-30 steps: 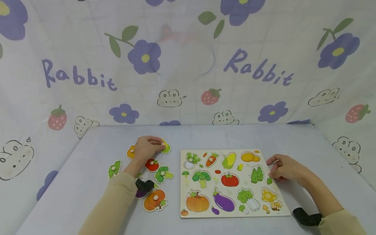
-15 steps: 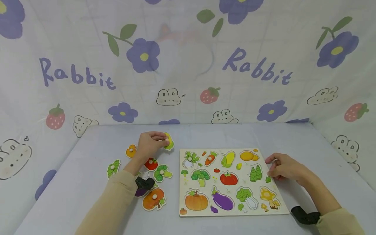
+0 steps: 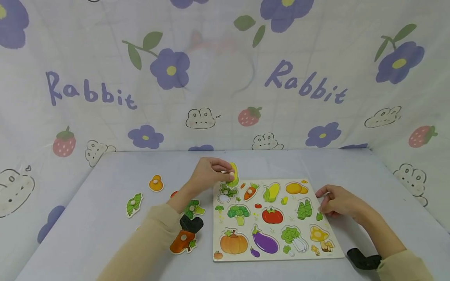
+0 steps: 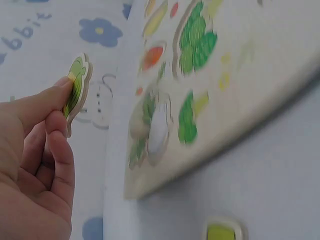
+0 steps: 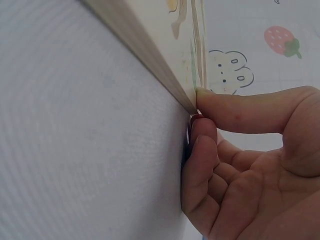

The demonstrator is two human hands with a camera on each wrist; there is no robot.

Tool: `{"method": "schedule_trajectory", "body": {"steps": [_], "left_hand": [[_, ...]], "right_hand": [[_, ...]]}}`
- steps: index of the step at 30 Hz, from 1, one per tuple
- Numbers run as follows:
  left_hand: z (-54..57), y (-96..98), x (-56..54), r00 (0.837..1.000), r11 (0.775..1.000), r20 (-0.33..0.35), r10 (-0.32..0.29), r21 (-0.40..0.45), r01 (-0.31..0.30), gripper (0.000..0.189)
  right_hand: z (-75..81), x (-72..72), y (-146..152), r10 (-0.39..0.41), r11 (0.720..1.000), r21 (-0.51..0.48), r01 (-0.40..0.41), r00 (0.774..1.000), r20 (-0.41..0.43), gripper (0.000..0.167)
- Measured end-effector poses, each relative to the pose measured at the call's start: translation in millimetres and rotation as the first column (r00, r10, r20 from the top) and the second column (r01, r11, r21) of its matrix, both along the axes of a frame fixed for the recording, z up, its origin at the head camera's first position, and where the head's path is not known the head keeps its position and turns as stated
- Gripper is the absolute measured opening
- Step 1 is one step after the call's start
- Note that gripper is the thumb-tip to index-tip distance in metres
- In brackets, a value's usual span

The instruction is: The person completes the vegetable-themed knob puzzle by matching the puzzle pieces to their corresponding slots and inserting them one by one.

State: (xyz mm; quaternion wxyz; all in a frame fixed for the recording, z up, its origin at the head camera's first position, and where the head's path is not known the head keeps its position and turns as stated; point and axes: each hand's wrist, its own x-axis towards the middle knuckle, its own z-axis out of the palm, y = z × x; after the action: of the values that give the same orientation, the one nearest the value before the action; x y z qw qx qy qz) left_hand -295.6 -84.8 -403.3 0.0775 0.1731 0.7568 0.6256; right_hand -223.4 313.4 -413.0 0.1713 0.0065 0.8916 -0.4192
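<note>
Pinching the corn [image 3: 236,171] by its knob, thumb and fingers close together, the left hand [image 3: 210,171] is reaching over the far left corner of the board [image 3: 302,256]. In the head view, the corn's long side is running up and down, yellow tip up. The right hand [image 3: 340,201] is pinching the board's right edge. Radish [image 3: 224,198] and carrot [image 3: 248,194] are sitting in the board's back slots.

On the white cloth [image 3: 211,91], one "Rabbit" [image 3: 86,92] is written up and left of the middle strawberry [image 3: 248,117]. Another "Rabbit" [image 3: 308,88] is up and right of it.
</note>
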Motion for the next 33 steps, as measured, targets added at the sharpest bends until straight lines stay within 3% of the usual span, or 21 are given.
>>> {"method": "schedule_trajectory", "body": {"steps": [6, 11, 19, 33], "left_hand": [[1.2, 32.5, 5.9, 0.992, 0.992, -0.012, -0.125, -0.027, 0.125, 0.021], [-4.4, 59.5, 10.2, 0.985, 0.983, -0.011, -0.174, -0.063, 0.173, 0.019], [-12.7, 89.5, 13.5, 0.983, 0.972, 0.008, -0.182, -0.148, 0.181, 0.018], [-21.6, 99.2, 16.0, 0.98, 0.951, -0.042, -0.193, -0.256, 0.176, 0.011]], "right_hand": [[-0.7, 0.6, 0, -0.004, 1.0, -0.004, 0.004, 1.0, 0.003, 0.045], [-2.9, 2.5, 1, -0.009, 1.0, -0.01, 0.009, 1.0, 0.0, 0.045], [-4.1, 3.8, 1, -0.016, 1.0, 0.004, 0.016, 1.0, -0.008, 0.044], [-1.0, 1.5, -1, -0.015, 1.0, 0.01, 0.015, 1.0, -0.02, 0.044]]}}
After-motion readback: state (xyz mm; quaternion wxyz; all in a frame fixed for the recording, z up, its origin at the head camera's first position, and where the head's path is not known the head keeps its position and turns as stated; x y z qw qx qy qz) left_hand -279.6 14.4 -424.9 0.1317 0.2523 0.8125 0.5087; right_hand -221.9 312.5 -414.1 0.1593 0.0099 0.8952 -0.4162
